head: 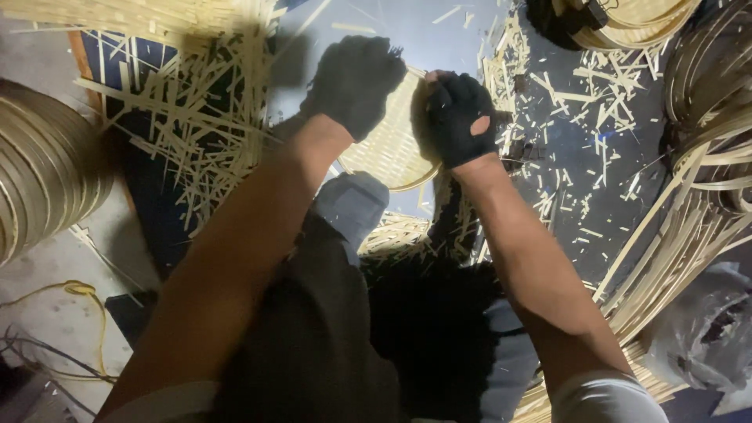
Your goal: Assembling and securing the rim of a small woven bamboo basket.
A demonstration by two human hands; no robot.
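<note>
While bamboo offcuts [188,133] litter the dark floor, your gloved hands hide much of the round woven tray [392,149] at upper centre. Your left hand [354,82] grips its rim; your right hand [462,117] clenches the opposite edge, fingertips hidden underneath.

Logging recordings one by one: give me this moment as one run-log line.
left hand: gloved, gripping woven bamboo tray | right hand: gloved, gripping tray rim | floor: bamboo scraps | right: bamboo strips
</note>
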